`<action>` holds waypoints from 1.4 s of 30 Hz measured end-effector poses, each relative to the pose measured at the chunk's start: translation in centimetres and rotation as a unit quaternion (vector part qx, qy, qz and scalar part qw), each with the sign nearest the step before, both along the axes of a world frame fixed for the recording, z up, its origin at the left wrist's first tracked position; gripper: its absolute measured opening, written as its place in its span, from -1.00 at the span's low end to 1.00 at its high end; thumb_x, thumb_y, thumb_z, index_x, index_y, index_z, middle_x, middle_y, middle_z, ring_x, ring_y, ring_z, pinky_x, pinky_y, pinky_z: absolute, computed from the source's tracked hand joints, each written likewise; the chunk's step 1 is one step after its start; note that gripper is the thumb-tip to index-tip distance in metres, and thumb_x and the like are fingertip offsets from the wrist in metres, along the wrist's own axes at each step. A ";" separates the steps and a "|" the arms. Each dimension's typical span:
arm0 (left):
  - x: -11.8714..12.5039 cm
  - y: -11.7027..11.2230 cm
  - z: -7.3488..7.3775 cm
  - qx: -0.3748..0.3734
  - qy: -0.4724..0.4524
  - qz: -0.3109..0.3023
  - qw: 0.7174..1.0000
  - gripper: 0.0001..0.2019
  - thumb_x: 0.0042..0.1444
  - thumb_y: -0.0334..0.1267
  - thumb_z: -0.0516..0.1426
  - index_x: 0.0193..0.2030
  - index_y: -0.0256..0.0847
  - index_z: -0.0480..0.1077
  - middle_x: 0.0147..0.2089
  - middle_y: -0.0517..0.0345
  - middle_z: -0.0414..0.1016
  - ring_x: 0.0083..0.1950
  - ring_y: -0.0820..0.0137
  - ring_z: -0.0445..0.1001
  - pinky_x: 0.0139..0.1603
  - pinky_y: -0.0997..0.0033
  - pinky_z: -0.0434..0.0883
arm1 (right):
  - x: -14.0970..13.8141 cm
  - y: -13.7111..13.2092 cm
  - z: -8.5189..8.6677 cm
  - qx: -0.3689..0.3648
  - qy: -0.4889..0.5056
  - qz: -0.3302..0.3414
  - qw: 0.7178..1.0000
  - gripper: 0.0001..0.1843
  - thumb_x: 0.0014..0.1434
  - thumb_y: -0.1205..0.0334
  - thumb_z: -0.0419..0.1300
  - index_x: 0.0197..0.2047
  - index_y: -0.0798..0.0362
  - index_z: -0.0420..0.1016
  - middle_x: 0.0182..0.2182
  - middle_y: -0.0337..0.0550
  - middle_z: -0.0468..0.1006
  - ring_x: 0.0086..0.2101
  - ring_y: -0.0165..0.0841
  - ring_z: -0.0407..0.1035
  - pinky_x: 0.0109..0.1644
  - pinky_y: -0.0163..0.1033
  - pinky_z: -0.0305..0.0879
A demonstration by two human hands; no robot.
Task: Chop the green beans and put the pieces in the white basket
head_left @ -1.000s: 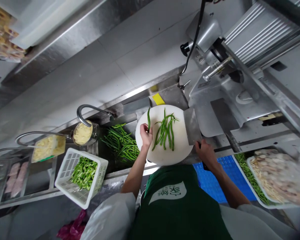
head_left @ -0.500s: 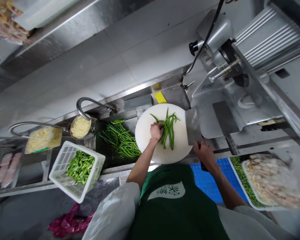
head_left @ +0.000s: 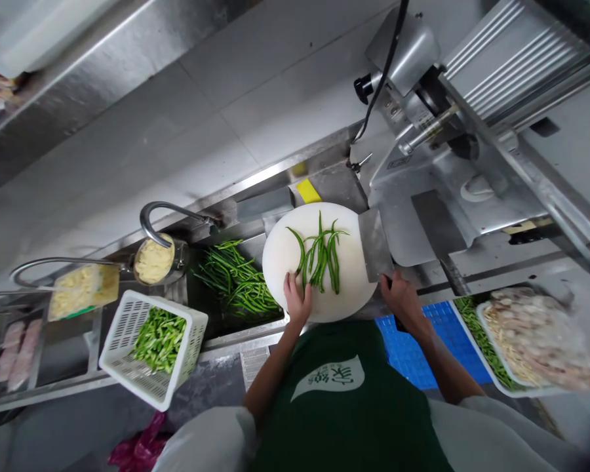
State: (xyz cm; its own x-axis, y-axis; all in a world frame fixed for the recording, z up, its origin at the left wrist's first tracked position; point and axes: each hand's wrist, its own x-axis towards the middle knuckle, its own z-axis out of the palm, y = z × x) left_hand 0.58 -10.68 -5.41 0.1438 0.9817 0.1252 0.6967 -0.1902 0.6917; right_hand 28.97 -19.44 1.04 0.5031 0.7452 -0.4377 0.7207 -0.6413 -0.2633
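Several long green chili peppers [head_left: 319, 259] lie roughly side by side on a round white cutting board [head_left: 280, 239]. My left hand [head_left: 297, 300] is at the board's near left edge, its fingers and thumb closed about the lower end of the leftmost pepper. My right hand [head_left: 402, 300] grips a cleaver by its dark handle. The cleaver's broad blade [head_left: 374, 242] rests flat over the board's right edge, apart from the peppers. Left of the board, a heap of whole green chili peppers [head_left: 238, 278] fills a sink basin.
A white basket [head_left: 196, 328] with cut green peppers stands at the left, near curved taps [head_left: 150, 210]. A second cleaver [head_left: 435, 226] lies by the meat slicer [head_left: 413, 118] at the right. Below is a blue crate [head_left: 413, 347]; a yellow block [head_left: 308, 191] sits behind the board.
My left hand has moved from the top of the peppers down toward the near edge of the board. The peppers are more spread out. My right hand keeps the cleaver in place.
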 end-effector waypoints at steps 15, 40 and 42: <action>7.5 1.9 1.5 -0.033 0.294 -0.110 0.949 -0.10 0.27 0.25 0.08 0.58 -0.20 -0.05 0.61 -0.28 -0.22 0.53 -0.44 -0.15 0.38 -0.54 -0.02 | 0.1 -0.1 -0.1 0.020 -0.014 0.009 1.000 -0.59 0.44 0.09 -0.02 -0.02 0.28 0.46 -0.35 0.18 0.62 -0.36 -0.15 0.49 -0.33 -0.21 0.09; -1.5 15.0 2.2 -0.189 0.191 -0.058 0.961 -0.78 0.14 -0.30 0.29 -0.05 -0.15 0.59 -0.23 0.01 0.61 -0.13 0.18 0.55 0.02 0.23 0.45 | 0.3 -0.1 0.1 0.014 -0.007 -0.001 1.000 -0.53 0.43 0.05 -0.02 0.01 0.31 0.48 -0.31 0.18 0.60 -0.34 -0.15 0.45 -0.28 -0.19 0.15; -2.2 16.3 2.6 -0.188 0.184 -0.074 0.962 -0.78 0.08 -0.43 0.26 -0.12 -0.18 0.59 -0.27 0.05 0.60 -0.20 0.22 0.55 -0.03 0.28 0.45 | 0.3 -0.1 0.2 0.008 -0.004 -0.002 1.000 -0.54 0.43 0.06 -0.02 0.01 0.31 0.48 -0.32 0.17 0.60 -0.33 -0.15 0.46 -0.29 -0.20 0.13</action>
State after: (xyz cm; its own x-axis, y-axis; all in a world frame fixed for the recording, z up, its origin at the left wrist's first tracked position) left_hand -1.62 5.58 -2.85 0.2517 0.9134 -0.3201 0.8922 -0.0908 0.4424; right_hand 29.23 -19.51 1.26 0.5091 0.7501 -0.4220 0.7203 -0.6397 -0.2682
